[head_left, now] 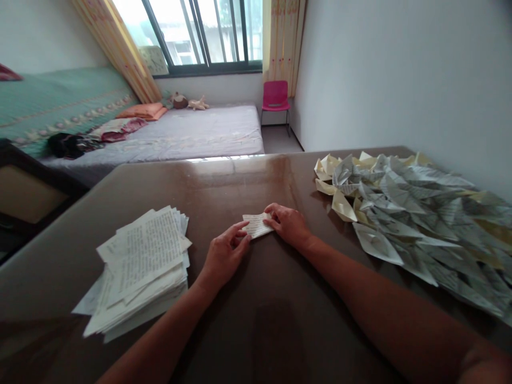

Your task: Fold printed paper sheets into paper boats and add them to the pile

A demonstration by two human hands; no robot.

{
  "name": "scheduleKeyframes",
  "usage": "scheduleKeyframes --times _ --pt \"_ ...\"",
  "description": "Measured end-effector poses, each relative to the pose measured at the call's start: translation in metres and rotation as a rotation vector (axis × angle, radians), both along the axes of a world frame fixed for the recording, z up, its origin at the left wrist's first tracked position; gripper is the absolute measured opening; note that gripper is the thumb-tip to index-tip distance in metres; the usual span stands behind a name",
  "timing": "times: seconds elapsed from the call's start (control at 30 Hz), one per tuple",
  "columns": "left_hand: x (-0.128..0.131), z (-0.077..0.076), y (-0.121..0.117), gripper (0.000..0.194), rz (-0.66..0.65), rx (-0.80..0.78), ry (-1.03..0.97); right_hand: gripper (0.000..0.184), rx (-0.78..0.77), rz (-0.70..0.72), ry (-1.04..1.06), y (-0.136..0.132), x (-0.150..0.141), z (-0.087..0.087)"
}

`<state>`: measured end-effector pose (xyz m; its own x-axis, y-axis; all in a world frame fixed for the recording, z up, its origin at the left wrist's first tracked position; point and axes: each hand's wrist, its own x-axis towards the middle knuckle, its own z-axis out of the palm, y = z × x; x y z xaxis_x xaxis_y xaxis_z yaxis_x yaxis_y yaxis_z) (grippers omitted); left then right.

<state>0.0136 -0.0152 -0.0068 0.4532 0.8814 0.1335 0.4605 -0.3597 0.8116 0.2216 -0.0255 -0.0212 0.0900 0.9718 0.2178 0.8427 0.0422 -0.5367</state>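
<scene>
A small folded sheet of printed paper (256, 225) lies at the middle of the brown table, between my two hands. My left hand (226, 250) is at its left end, fingers curled and thumb at the near left corner. At the right end, my right hand (288, 224) pinches the paper between thumb and fingers. The underside of the folded paper is hidden. To the left rests a loose stack of printed sheets (146, 256), its edges uneven. Many folded paper boats (384, 186), white and cream, are heaped on the right.
The glossy brown table (224, 186) reaches toward a bed (216, 128) with pillows and soft toys. A pink chair (276, 96) stands by the far wall under the curtain. Left of the table is a dark wooden chair (36, 186). A white wall borders the right side.
</scene>
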Motion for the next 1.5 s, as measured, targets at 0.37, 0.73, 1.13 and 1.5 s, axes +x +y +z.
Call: scheduleKeyframes --times 0.37,0.73,1.13,1.5 --pt "0.006 0.000 -0.001 0.021 -0.076 0.212 0.280 0.018 0.019 0.000 -0.031 -0.001 -0.001 0.001" --pt "0.005 0.008 -0.012 0.021 -0.089 0.474 0.600 0.017 -0.005 0.003 -0.059 -0.001 -0.002 0.003" --pt "-0.007 0.003 -0.018 0.039 -0.364 0.768 0.700 0.016 0.064 0.307 -0.386 -0.019 -0.016 0.027" --pt "-0.009 0.018 -0.019 0.022 -0.211 0.608 0.668 0.009 -0.066 0.152 -0.146 -0.010 0.017 0.016"
